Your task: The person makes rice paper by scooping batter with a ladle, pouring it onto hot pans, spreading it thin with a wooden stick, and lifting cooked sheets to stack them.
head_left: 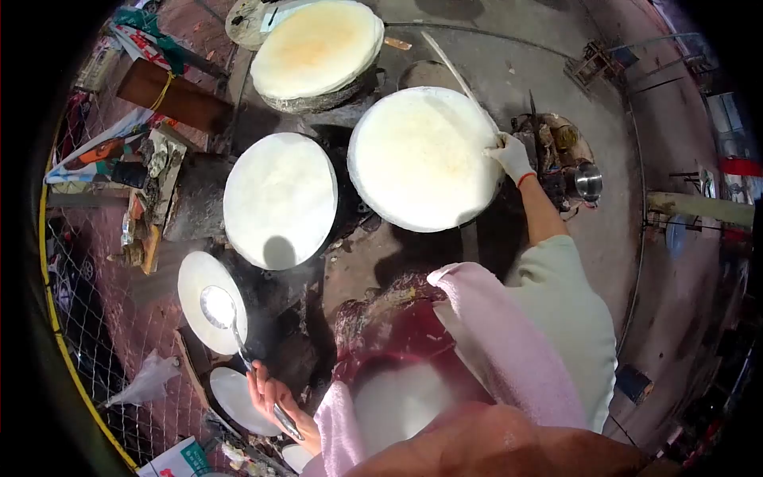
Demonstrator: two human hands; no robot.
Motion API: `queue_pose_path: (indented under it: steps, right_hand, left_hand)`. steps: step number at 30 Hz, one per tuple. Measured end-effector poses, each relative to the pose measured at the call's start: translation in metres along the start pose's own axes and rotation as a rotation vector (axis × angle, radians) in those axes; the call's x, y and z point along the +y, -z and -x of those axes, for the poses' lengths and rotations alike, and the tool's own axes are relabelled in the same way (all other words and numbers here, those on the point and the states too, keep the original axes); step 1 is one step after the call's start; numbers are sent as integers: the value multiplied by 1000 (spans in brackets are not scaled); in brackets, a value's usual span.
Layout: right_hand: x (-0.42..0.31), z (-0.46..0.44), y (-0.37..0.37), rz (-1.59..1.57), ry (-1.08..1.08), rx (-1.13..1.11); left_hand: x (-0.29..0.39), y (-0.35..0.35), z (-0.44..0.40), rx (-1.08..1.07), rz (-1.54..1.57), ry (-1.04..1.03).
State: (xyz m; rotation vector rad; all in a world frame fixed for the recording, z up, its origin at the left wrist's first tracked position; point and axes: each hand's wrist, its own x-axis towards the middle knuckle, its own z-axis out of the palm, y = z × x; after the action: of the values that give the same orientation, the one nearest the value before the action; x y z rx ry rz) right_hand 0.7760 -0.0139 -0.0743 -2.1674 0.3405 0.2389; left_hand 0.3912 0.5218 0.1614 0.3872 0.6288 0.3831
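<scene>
My left hand (278, 401), low at the left, is wrapped round the handle of a metal ladle (237, 334). The ladle's bowl rests on or just above a small round griddle covered in white batter (189, 290). In a white glove with a red band at the wrist, my right hand (511, 157) is closed on a long thin wooden stick (449, 67). It is at the right edge of a large pale round flatbread (421, 159). Left of that lies another white round sheet (278, 195). White batter (404, 401) fills a dark red tub (397, 326) close to my body.
A thick stack of round flatbreads (318, 48) stands at the back. Another round white surface (242, 397) lies beside my left hand. Wire fencing (103, 342) borders the left. A metal cup (588, 181) sits on a cluttered stand at the right. A pink towel (509, 334) hangs from me.
</scene>
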Motion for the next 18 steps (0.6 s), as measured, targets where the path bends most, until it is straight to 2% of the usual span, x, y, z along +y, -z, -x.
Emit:
queue_pose_path:
  steps: [4,6,8,10,12,13,15,16,18]
  right_hand:
    - [16,-15,12,173,108,194]
    - [15,-28,15,165,107,191]
    - [-2,-37,18,144,95,159]
    - [3,-50,7,176,120,175]
    - [27,-73,-14,128,228,236]
    - [25,-75,-15,126,199,210]
    - [24,-74,-15,127,138,155]
    - [-5,-58,-5,189,107,144]
    - [-6,-63,3,-108,143,-41]
  left_hand:
    - [-4,0,-9,-46,-11,68]
    - [-9,-5,-9,64,-72,-17]
    - [-18,-18,-9,72,-63,-38]
    - [-27,-31,-12,-26,18,7]
    - [-33,-38,-11,42,-26,-28]
    - [-35,-39,-10,77,-46,-47]
    - [-37,-34,-9,-1,11,3]
    - [-38,-31,-9,-39,40,27]
    - [-38,-25,-9,-53,18,23]
